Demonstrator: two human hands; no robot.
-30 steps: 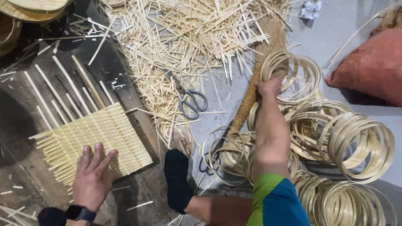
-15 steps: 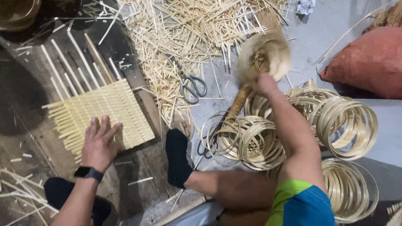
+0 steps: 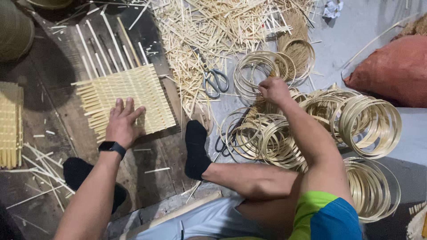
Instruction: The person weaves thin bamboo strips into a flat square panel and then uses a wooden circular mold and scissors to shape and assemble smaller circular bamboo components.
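Observation:
My left hand (image 3: 122, 122) lies flat with fingers spread on a square mat of woven bamboo strips (image 3: 129, 95) on the dark wooden floor. My right hand (image 3: 273, 90) is closed on a thin bamboo ring (image 3: 258, 66), lifted a little over a heap of pale bamboo rings (image 3: 267, 138). My two feet in black socks (image 3: 195, 149) rest on the floor between the mat and the rings.
Scissors (image 3: 215, 81) lie beside a big pile of bamboo splints (image 3: 213, 31). More stacked rings (image 3: 371, 120) sit to the right, with a reddish sack (image 3: 393, 71) behind them. Another woven mat (image 3: 10, 124) lies at the left edge. Loose long strips (image 3: 100, 44) lie above the mat.
My right hand has drawn back toward me from the far rings, carrying a ring. The left hand stays pressed on the mat. The view has shifted.

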